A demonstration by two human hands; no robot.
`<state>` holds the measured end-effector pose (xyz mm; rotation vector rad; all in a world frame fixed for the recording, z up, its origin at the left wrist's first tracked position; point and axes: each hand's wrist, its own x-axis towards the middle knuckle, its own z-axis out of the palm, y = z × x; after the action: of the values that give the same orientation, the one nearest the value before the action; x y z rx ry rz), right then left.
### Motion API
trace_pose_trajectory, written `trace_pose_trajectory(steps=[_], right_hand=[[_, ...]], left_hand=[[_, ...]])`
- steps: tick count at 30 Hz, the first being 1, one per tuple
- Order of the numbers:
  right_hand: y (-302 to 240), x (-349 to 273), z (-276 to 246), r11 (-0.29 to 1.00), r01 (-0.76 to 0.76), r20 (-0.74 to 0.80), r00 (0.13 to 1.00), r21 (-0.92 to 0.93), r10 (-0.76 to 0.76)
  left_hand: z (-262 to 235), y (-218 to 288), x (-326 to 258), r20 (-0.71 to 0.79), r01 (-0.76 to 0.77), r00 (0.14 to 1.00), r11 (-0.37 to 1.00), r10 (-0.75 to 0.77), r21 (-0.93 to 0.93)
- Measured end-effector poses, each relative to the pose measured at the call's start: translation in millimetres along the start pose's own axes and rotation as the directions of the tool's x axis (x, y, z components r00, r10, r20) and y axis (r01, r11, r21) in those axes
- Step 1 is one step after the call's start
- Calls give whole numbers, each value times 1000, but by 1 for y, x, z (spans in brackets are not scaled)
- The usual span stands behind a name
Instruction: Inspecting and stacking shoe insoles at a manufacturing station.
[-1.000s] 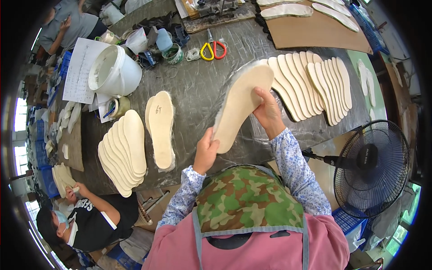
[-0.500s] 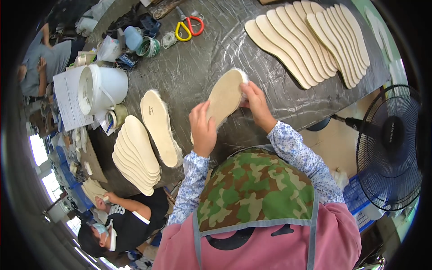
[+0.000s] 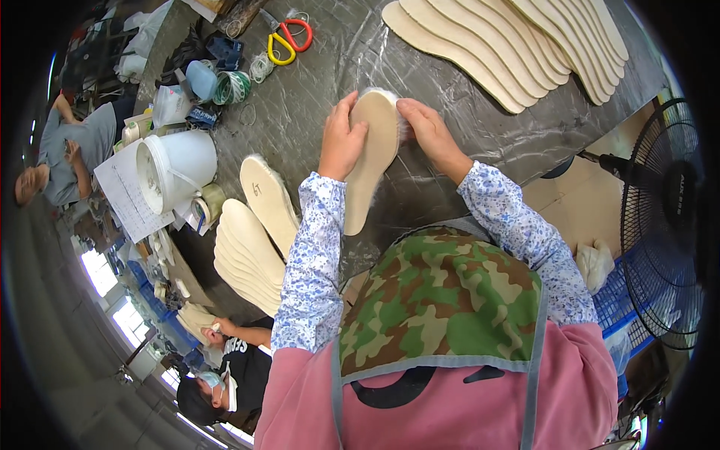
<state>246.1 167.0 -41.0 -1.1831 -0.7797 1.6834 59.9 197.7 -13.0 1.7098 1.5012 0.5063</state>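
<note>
A beige insole [image 3: 373, 154] with white fleece along its edge is held over the table, its wide end pointing away from me. My left hand [image 3: 343, 139] grips its left side, fingers behind and thumb on the flat face. On the opposite edge, near the wide end, my right hand [image 3: 431, 132] pinches the fleecy rim; some fingertips are hidden underneath. To the left lies a fleece-edged insole with handwriting [image 3: 268, 199], partly covered by my left sleeve. Next to it is a fanned stack of plain insoles [image 3: 244, 251].
More insoles [image 3: 480, 49] fan out at the far right of the dark table [image 3: 300, 112]. Scissors [image 3: 291, 41] with red and yellow handles lie at the back. A white bucket [image 3: 184, 165] stands left, a black fan [image 3: 667, 217] right. Two people [image 3: 82, 154] are at the left.
Both hands have shifted the insole slightly away from me and turned it more upright. My left hand has moved up along its side. The whole view has also shifted.
</note>
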Motion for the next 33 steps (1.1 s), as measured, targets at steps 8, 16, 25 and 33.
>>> trace_pose_trajectory(steps=[8, 16, 25, 33], right_hand=[[-10, 13, -22, 851, 274, -118, 925, -448, -360], [-36, -25, -18, 671, 252, 36, 948, -697, -318], [-34, -36, -7, 592, 165, 37, 974, -789, -223], [-29, -36, -9, 650, 182, 19, 968, -738, -249]], left_hand=[[14, -10, -16, -50, 19, 998, 990, -26, -138], [11, 8, -53, -58, 172, 978, 927, -202, -334], [3, 30, -70, -93, 112, 986, 968, -135, -223], [-4, 20, -68, -83, 170, 976, 942, -202, -290]])
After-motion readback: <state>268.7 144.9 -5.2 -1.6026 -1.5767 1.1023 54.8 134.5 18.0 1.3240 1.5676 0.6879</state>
